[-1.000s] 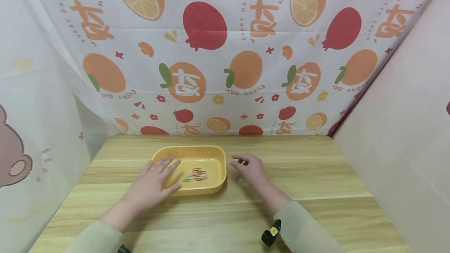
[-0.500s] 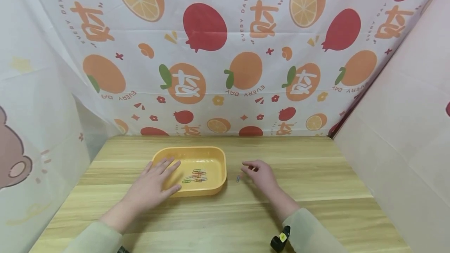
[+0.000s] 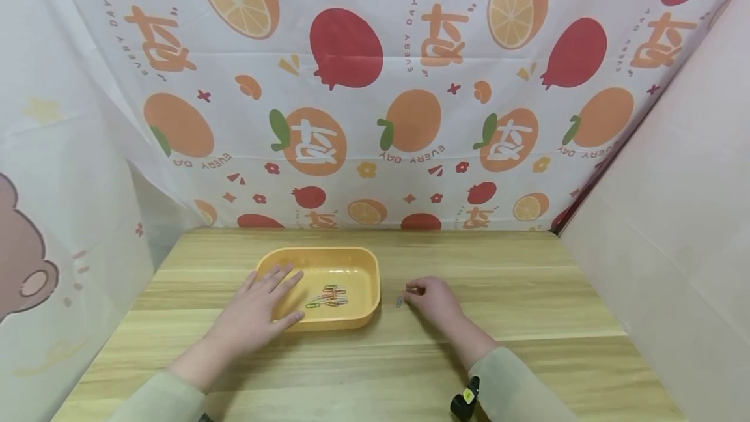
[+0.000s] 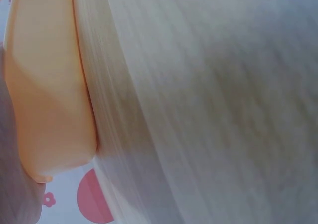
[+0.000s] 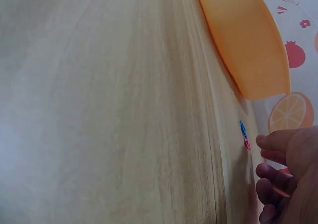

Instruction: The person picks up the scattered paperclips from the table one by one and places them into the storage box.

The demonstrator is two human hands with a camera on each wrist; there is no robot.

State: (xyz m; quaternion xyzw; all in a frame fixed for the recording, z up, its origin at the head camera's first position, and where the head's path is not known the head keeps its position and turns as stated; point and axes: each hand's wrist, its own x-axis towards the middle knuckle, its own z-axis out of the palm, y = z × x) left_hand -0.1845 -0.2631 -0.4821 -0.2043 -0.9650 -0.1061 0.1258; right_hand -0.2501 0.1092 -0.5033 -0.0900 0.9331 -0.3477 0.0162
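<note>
A yellow-orange tray [image 3: 346, 323] stands on the wooden table, with several coloured paper clips [image 3: 331, 296] in a loose pile inside. My left hand [image 3: 249, 311] rests at the tray's left end, fingers straight and spread over the rim; the left wrist view catches the tray's outer wall [image 4: 49, 100]. To the right of the tray, my right hand [image 3: 436, 305] is low over the table with its fingers loosely bent. Just ahead of its fingertips lie a blue paper clip [image 5: 243, 129] and a pink paper clip [image 5: 247, 144], end to end. Nothing shows between those fingers.
A white curtain [image 3: 445, 70] printed with fruit hangs behind the table's far edge. Pale cloth sides [image 3: 674, 213] close in on the right and left. Bare wood [image 3: 527, 292] shows right of the right hand. A black wrist camera [image 3: 465, 399] sits by the right sleeve.
My right hand has moved away from the tray's right rim, to the right and down to the table, uncovering the blue clip. My left hand has stayed at the tray.
</note>
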